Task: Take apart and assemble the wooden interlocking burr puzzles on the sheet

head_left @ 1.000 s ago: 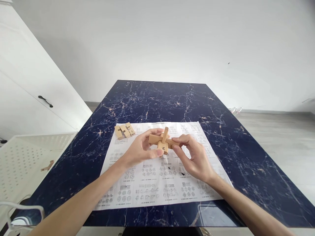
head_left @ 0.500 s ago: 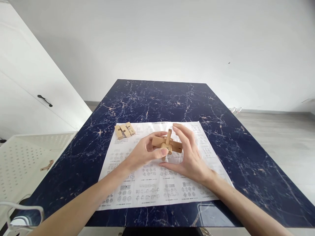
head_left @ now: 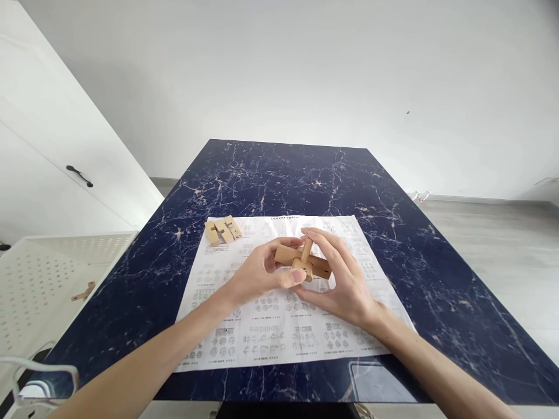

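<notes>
Above the printed sheet, my left hand (head_left: pixel 273 266) grips a wooden interlocking puzzle (head_left: pixel 319 267), its thumb on the near block and its fingers behind. The pieces cross one another, and one slim bar stands up from the middle. My right hand (head_left: pixel 343 273) is closed round the puzzle from the right, fingertips at the top of the upright bar and thumb low near its underside. Part of the puzzle is hidden behind my fingers. Off to the left, a few loose wooden puzzle pieces (head_left: pixel 222 230) lie side by side on the sheet's far left corner.
The white instruction sheet (head_left: pixel 205 302) with small diagrams lies on a dark blue marbled table (head_left: pixel 279 180). At left stands a white perforated basket (head_left: pixel 39 273) with a wooden piece (head_left: pixel 82 292) in it, near a white cabinet (head_left: pixel 52 128). A wall closes off the back.
The puzzle and my left hand have shifted slightly right. My right hand has closed in, its fingertips coming onto the upright bar and its thumb under the puzzle.
</notes>
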Motion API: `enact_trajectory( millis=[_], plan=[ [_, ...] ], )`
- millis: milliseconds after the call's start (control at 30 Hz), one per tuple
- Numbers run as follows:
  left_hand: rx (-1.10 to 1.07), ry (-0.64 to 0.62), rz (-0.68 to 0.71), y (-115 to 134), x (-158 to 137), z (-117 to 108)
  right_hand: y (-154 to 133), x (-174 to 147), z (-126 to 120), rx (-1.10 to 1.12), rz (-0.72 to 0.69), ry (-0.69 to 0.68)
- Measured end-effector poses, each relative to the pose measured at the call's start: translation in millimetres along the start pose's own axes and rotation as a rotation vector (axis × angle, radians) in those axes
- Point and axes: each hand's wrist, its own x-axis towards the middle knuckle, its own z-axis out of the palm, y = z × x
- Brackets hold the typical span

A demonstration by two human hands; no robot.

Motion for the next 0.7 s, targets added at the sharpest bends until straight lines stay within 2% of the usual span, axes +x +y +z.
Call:
enact_trajectory(
  millis=[233, 467, 700],
  plan=[
    [-0.043, 0.007, -0.018, -0.8, -0.5, 0.9, 1.4, 0.1, -0.2, -0.001, 0.018, -0.002],
    [-0.090, 0.040, 0.034, -4.7, 0.2, -0.4, 0.3, -1.6, 2.3, 0.081, 0.002, -0.045],
    [-0.036, 0.060, -0.014, -6.3, 2.9, -2.7, 2.0, -0.7, -1.5, 0.140, 0.077, -0.111]
  ],
)
